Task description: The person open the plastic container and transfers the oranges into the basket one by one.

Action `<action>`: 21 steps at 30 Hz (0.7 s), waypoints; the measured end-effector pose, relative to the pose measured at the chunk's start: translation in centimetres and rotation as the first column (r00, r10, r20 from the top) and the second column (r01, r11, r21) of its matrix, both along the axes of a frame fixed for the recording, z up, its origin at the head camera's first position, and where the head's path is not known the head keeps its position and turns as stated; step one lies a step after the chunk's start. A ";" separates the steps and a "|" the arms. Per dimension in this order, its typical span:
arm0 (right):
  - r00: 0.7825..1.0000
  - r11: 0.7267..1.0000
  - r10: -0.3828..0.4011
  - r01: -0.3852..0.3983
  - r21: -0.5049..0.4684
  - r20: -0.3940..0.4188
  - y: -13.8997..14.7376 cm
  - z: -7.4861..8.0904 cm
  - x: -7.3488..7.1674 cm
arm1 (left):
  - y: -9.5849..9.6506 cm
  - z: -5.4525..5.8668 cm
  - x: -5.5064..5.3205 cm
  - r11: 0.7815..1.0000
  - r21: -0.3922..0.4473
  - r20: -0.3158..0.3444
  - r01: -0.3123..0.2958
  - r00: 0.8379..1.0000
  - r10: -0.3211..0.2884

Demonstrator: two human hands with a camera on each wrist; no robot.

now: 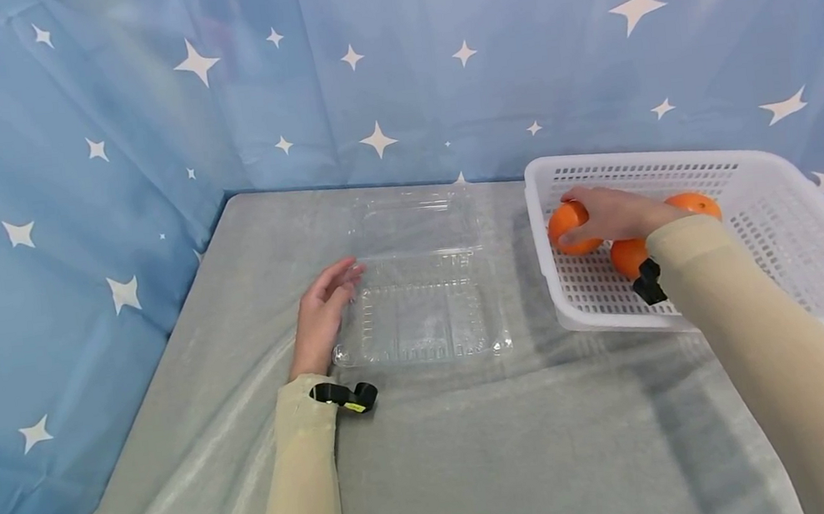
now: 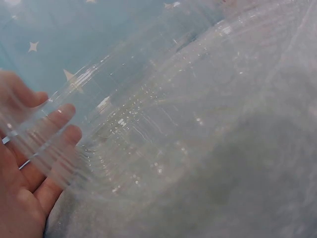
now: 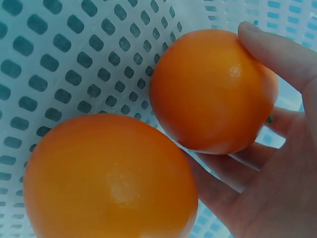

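Observation:
In the head view my right hand (image 1: 617, 214) reaches into the white basket (image 1: 567, 318) and grips an orange (image 1: 568, 234) near its left wall. The right wrist view shows the thumb on top of that orange (image 3: 213, 91) and the fingers curled around its far side. Another orange (image 3: 111, 178) lies close beside it. My left hand (image 1: 319, 321) is at the left side of a clear plastic clamshell box (image 1: 422, 319), which lies with its lid raised behind its base. Through the plastic, in the left wrist view, its fingers (image 2: 57, 144) look loosely spread.
Two more oranges, one behind the right wrist (image 1: 695, 205) and one in front (image 1: 629, 258), sit in the basket. A grey cloth (image 1: 478, 459) covers the table. Behind it hangs a blue curtain (image 1: 409, 90) with white stars.

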State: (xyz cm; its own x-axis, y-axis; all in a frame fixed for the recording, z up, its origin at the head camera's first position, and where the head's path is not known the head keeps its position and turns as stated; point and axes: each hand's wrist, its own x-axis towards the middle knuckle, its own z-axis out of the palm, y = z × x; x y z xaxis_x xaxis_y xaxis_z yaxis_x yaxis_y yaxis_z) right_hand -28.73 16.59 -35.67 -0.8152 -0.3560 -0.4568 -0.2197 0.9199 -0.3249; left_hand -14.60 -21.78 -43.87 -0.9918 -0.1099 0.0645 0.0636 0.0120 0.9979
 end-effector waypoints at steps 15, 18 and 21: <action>0.999 0.999 0.030 -0.030 0.011 -0.010 0.1 -0.2 0.0 | 0.0 -0.1 0.0 1.000 -0.008 0.008 -0.004 1.000 0.004; 0.999 1.000 0.031 -0.031 0.001 -0.007 0.2 -0.1 0.0 | 0.0 -0.1 0.0 1.000 -0.006 0.008 -0.003 1.000 0.003; 1.000 1.000 0.030 -0.030 -0.004 -0.005 0.2 -0.1 0.1 | 0.0 -0.1 0.0 1.000 -0.006 0.009 -0.004 1.000 0.004</action>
State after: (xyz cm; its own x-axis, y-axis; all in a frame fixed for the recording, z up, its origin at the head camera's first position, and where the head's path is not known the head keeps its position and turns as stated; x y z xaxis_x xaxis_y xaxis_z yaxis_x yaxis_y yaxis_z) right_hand -28.63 16.80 -35.77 -0.8062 -0.3823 -0.4516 -0.2486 0.9115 -0.3277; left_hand -14.63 -21.76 -43.98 -0.9920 -0.1135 0.0559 0.0542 0.0184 0.9984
